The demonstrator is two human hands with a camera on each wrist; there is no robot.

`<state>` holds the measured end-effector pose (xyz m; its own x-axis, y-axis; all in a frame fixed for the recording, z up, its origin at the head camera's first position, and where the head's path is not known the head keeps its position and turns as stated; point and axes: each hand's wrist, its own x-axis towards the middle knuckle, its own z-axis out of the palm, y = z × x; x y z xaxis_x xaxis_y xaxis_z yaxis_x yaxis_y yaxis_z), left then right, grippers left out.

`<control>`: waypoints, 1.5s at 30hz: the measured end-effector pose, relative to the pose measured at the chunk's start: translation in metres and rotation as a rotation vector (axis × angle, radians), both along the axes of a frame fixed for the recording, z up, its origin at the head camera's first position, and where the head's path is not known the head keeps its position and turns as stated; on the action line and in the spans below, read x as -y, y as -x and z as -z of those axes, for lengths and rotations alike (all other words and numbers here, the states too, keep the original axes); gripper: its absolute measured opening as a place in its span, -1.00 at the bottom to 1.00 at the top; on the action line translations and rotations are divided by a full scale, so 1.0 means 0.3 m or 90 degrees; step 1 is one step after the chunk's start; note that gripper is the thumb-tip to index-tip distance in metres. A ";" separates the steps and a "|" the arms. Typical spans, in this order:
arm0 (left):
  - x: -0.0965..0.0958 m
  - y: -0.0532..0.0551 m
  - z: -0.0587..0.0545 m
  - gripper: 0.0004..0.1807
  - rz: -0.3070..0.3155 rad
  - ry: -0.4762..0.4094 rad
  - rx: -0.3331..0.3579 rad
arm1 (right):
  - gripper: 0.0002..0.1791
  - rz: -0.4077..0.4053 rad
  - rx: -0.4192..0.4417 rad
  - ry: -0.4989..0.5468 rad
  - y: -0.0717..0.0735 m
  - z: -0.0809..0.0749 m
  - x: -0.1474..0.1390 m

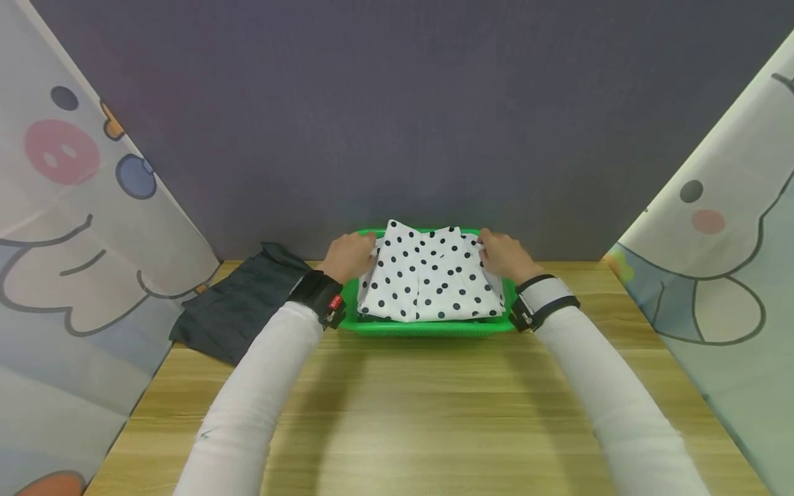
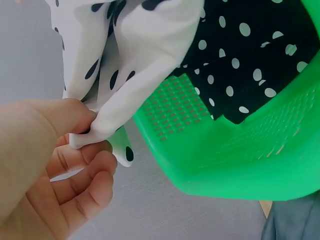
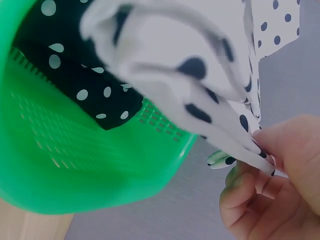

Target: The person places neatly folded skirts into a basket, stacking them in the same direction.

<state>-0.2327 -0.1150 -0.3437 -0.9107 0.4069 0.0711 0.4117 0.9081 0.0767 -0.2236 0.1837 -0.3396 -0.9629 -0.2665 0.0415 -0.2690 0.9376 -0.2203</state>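
A white cloth with black dots (image 1: 428, 275), its kind of garment unclear, spreads over a green plastic basket (image 1: 428, 329). My left hand (image 1: 349, 256) pinches one edge of it between thumb and fingers, as the left wrist view shows. At the opposite side my right hand (image 1: 504, 255) pinches the other edge, seen close in the right wrist view. Inside the basket lies a folded black cloth with white dots (image 2: 245, 60), also visible in the right wrist view beneath the white one. The white cloth hides most of the basket's inside from the head view.
A dark grey cloth (image 1: 238, 310) lies on the wooden table (image 1: 428, 413), left of the basket. Behind the basket rises a dark grey wall (image 1: 422, 110). Sheets with cartoon prints (image 1: 701, 262) border the table on both sides.
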 end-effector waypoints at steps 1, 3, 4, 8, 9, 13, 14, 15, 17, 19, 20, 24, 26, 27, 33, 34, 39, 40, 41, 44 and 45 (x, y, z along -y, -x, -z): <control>-0.003 0.006 0.002 -0.69 0.000 0.006 0.000 | -0.70 0.003 0.003 -0.002 0.004 0.001 0.002; -0.011 0.016 0.007 -0.66 -0.004 0.016 0.006 | -0.70 0.009 0.010 -0.007 0.012 0.003 0.007; -0.014 0.021 0.010 -0.66 -0.004 0.020 0.006 | -0.70 0.012 0.015 -0.010 0.015 0.004 0.009; -0.024 0.032 0.018 -0.64 -0.009 0.034 0.016 | -0.69 0.019 0.034 -0.027 0.027 0.016 0.017; -0.026 0.033 0.021 -0.64 -0.011 0.037 0.019 | -0.69 0.021 0.041 -0.030 0.029 0.020 0.021; -0.032 0.038 0.040 -0.63 -0.014 0.049 0.017 | -0.70 0.030 0.061 -0.039 0.037 0.036 0.032; -0.033 0.040 0.046 -0.63 -0.011 0.049 0.011 | -0.70 0.033 0.066 -0.039 0.038 0.040 0.035; -0.035 0.042 0.052 -0.64 -0.011 0.049 0.009 | -0.70 0.035 0.067 -0.041 0.040 0.044 0.038; -0.039 0.047 0.062 -0.65 -0.009 0.049 0.010 | -0.72 0.035 0.068 -0.046 0.041 0.050 0.042; -0.044 0.050 0.068 -0.66 -0.009 0.046 0.020 | -0.72 0.034 0.069 -0.048 0.042 0.053 0.047; -0.046 0.051 0.071 -0.67 -0.009 0.044 0.024 | -0.72 0.030 0.069 -0.050 0.042 0.054 0.049; -0.059 0.054 0.080 -0.66 -0.016 0.040 0.058 | -0.72 0.026 0.074 -0.062 0.047 0.063 0.054; -0.066 0.055 0.086 -0.65 -0.024 0.038 0.076 | -0.72 0.025 0.076 -0.072 0.050 0.070 0.054; -0.068 0.057 0.090 -0.64 -0.027 0.037 0.083 | -0.72 0.025 0.078 -0.076 0.051 0.073 0.055; -0.081 0.061 0.108 -0.60 -0.052 0.028 0.099 | -0.75 0.013 0.078 -0.085 0.052 0.093 0.061; -0.083 0.061 0.111 -0.59 -0.056 0.029 0.098 | -0.74 0.015 0.077 -0.086 0.052 0.097 0.061; -0.090 0.055 0.117 -0.57 -0.066 0.034 0.103 | -0.71 0.036 0.103 -0.077 0.048 0.107 0.062; -0.091 0.053 0.118 -0.57 -0.067 0.035 0.104 | -0.70 0.040 0.112 -0.073 0.048 0.108 0.061; -0.091 0.051 0.118 -0.58 -0.068 0.035 0.108 | -0.68 0.043 0.121 -0.068 0.047 0.108 0.059; -0.090 0.046 0.120 -0.59 -0.072 0.035 0.123 | -0.63 0.045 0.141 -0.067 0.042 0.107 0.051; -0.090 0.044 0.120 -0.59 -0.073 0.037 0.132 | -0.62 0.044 0.146 -0.067 0.041 0.107 0.048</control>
<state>-0.2459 -0.0880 -0.3797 -0.9439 0.2979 -0.1428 0.2866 0.9534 0.0948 -0.2360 0.1693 -0.3716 -0.9598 -0.1918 -0.2050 -0.1584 0.9728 -0.1688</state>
